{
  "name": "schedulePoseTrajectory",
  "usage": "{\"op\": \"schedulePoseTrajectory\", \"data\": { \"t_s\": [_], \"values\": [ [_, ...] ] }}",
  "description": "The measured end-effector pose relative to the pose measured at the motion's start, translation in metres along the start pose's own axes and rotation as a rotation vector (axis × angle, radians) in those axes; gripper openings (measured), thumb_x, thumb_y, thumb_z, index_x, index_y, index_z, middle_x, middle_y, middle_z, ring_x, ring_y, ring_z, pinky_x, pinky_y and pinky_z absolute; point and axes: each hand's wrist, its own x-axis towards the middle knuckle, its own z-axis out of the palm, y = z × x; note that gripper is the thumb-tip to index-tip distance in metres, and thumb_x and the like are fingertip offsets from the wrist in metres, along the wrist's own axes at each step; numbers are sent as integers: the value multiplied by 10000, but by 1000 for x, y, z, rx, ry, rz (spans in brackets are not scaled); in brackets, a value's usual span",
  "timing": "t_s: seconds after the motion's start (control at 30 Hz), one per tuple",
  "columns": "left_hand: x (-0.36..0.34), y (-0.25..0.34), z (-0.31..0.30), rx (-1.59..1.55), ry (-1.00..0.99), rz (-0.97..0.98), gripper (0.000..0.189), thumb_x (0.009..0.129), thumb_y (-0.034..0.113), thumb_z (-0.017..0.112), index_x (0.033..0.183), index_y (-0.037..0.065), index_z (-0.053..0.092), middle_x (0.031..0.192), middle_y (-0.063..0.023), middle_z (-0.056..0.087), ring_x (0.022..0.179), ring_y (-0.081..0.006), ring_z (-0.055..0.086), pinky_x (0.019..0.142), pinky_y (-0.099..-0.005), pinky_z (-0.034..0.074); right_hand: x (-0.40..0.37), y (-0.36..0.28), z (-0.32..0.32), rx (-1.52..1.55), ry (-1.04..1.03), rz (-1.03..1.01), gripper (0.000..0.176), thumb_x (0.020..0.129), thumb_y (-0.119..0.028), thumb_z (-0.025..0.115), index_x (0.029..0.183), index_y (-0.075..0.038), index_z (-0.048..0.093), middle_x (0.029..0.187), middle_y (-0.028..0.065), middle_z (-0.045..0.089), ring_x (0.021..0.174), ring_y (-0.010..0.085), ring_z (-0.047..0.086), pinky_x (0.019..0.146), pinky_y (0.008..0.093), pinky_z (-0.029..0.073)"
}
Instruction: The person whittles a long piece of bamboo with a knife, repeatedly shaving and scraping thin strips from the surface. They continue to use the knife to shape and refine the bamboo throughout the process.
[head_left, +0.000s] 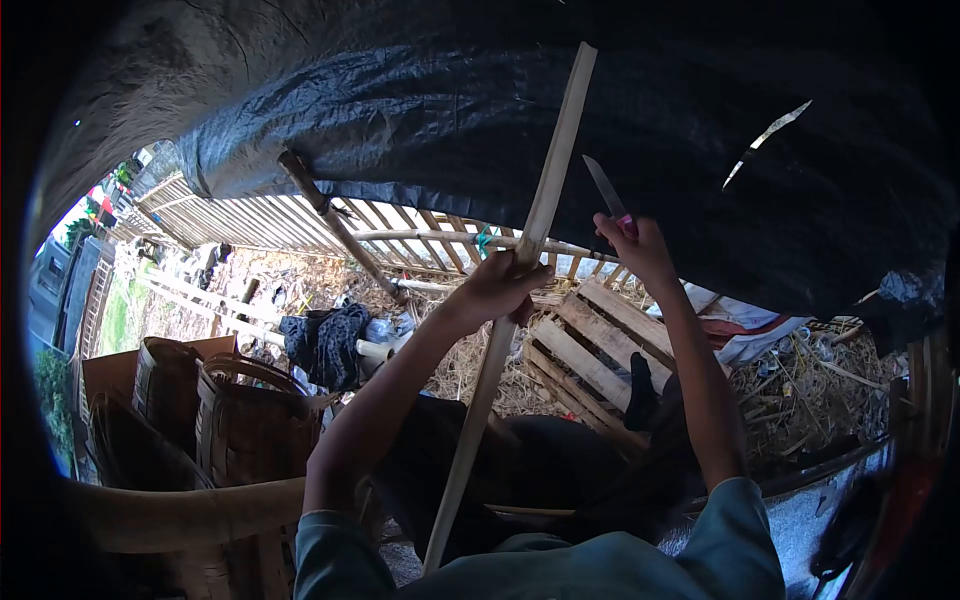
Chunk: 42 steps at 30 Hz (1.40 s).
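A long, pale bamboo strip [556,165] slants up from my lap, its top end rising in front of the dark sheet. My left hand [499,287] is closed around the strip near its middle. To the right, my right hand [640,250] grips a knife [604,186] by its pinkish handle. The blade points up and to the left, apart from the strip. My fingers partly hide the knife's handle.
A black plastic sheet [440,120] hangs overhead and ahead. Woven baskets [255,425] stand at left behind a thick bamboo pole [200,515]. A slatted wooden pallet [590,360] lies on straw-covered ground. A bamboo fence [270,215] runs behind.
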Motion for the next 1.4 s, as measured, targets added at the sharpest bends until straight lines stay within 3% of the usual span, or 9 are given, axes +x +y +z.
{"op": "schedulePoseTrajectory", "data": {
  "t_s": [0.2,0.43,0.53,0.6,0.67,0.8,1.0,1.23,1.4],
  "values": [
    [-3,-10,-13,81,-108,63,254,852,191,625,967,-14,529,785,-87,600,680,-155,623,607,-302,507,-26,-40,28,468,-304,281,328,820,-378,683,904,-66,627,541,-70,411,412,25,349,363,209,278],
    [-54,-32,-18,488,219,298,497,840,284,668,1145,-55,469,1044,-177,590,893,-246,653,744,-324,540,-21,-39,52,649,-408,323,250,840,-308,668,797,-86,562,492,-71,358,393,37,309,373,238,254],
    [-127,-62,5,383,363,312,459,828,56,645,1230,-25,439,1149,-179,561,928,-231,650,751,-311,555,-15,-39,62,802,-450,287,224,859,-265,651,774,-82,552,486,-65,349,394,44,288,386,243,232],
    [-179,-93,33,83,406,175,442,832,57,631,1227,-19,449,1088,-148,612,971,-209,640,792,-305,529,-9,-33,70,950,-501,221,194,874,-208,631,760,-74,548,481,-60,340,402,49,275,412,243,217],
    [-221,-95,59,322,309,21,431,840,97,645,1212,-16,459,1045,-135,639,956,-201,647,805,-304,519,-4,-32,72,1077,-572,218,186,873,-196,631,762,-72,549,480,-58,343,410,51,281,422,241,222],
    [-271,-115,88,96,469,-65,351,851,125,645,1139,-12,499,931,-124,679,885,-204,670,782,-300,519,-1,-42,77,1248,-557,172,167,879,-187,615,779,-67,557,530,-54,400,424,39,292,437,225,229],
    [-307,-147,88,58,177,-425,181,921,160,531,1000,-1,555,734,-32,579,694,-57,527,602,-257,455,-2,-45,73,1267,-486,98,172,892,-225,607,801,-88,555,582,-60,427,443,32,291,449,218,222],
    [-278,-153,91,-359,208,-136,186,953,172,432,911,10,513,701,46,436,640,-36,410,537,-226,365,-15,-56,54,853,-138,210,301,892,-366,597,927,-67,590,666,-44,448,484,39,326,449,208,257],
    [-265,-131,72,-403,167,-34,208,973,215,428,911,40,522,680,64,406,607,-17,377,510,-211,336,-47,-66,52,735,-21,47,361,952,-387,473,1021,-41,548,687,-44,403,510,31,333,454,198,275]
  ]
}}
